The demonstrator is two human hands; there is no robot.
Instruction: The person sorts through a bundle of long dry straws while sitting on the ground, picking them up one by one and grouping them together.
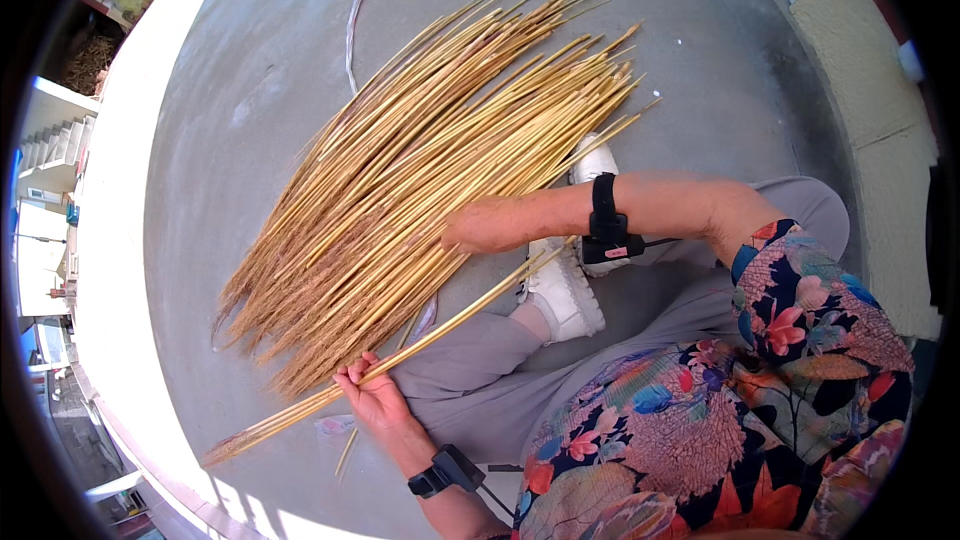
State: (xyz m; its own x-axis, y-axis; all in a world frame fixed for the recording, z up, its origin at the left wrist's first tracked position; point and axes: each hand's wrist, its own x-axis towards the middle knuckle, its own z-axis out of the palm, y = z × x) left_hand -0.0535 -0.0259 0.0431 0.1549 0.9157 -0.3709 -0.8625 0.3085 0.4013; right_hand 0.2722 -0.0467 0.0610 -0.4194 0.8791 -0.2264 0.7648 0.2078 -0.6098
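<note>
Stalks, thin, yellow, brown-plumed, are gripped in left hand; right hand is over farther matching pile, grip unclear.

The right hand hides part of the stalk pile beneath it.

- On the head of a person, the left of two side-by-side fisheye cameras is looking steeply down at a grey floor
- A floral shirt is filling the lower right, nearest the lens
- Farther off, the left hand, right hand and stalk pile are occupying the middle
- Along the curved left rim, a stairway is appearing small and distant
</note>
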